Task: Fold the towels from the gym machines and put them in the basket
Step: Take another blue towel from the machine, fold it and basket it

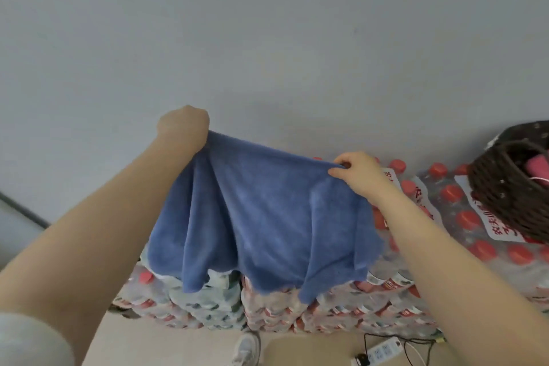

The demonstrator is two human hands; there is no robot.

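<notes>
A blue towel hangs spread out in front of me, held up by its top edge. My left hand grips the upper left corner, raised higher. My right hand pinches the upper right corner between thumb and fingers. The towel's lower edge dangles in loose folds over stacked packs of water bottles. A dark woven basket stands on the packs at the right, with something pink inside it.
Shrink-wrapped packs of red-capped water bottles fill the area below and to the right, stacked against a plain grey wall. On the floor lie a white power strip with cables and a white shoe.
</notes>
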